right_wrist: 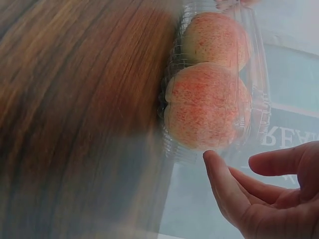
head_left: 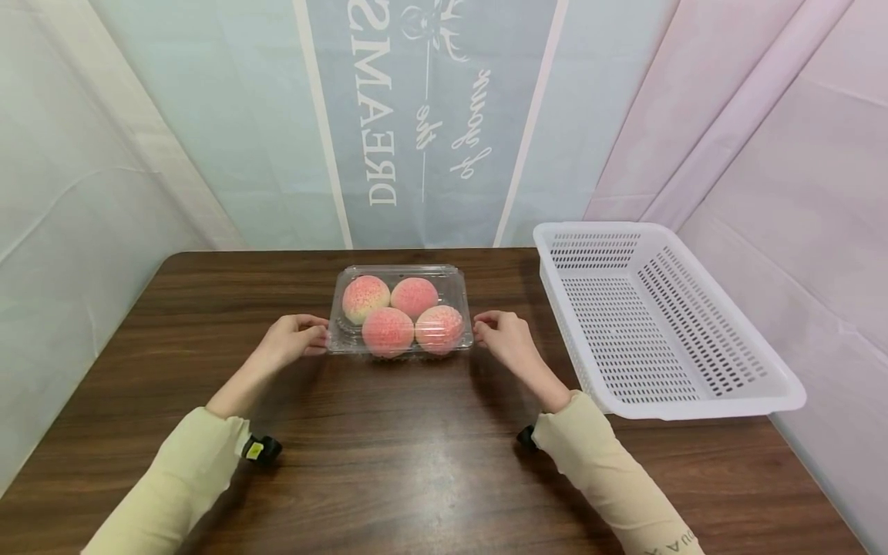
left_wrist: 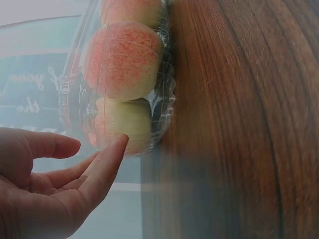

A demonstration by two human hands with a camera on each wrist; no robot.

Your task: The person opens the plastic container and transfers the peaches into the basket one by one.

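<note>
Four pink-and-cream peaches [head_left: 388, 332] sit in a clear plastic box [head_left: 454, 291] on the brown desk [head_left: 402, 439], two at the back and two in front. The box's underside and much of the rear peaches' lower parts are hidden from the head view, and glare streaks the clear plastic. In the left wrist view the upper peach is cut off by the frame; the right wrist view shows only two peaches plainly, and a small pinkish patch at its top edge is hard to make out.

The box lies flat, its long axis running left to right across the desk, one short end facing each hand. It sits between the hands, the left hand [head_left: 297, 337] at its left end and the right hand [head_left: 505, 337] at its right. Both hands are open, fingers loosely bent and thumbs apart from them, neither gripping; whether the fingertips actually touch the plastic cannot be told. Right of the right hand stands a white slotted basket [head_left: 617, 331], its long side slanting. Both sleeves run out of frame at the bottom.
</note>
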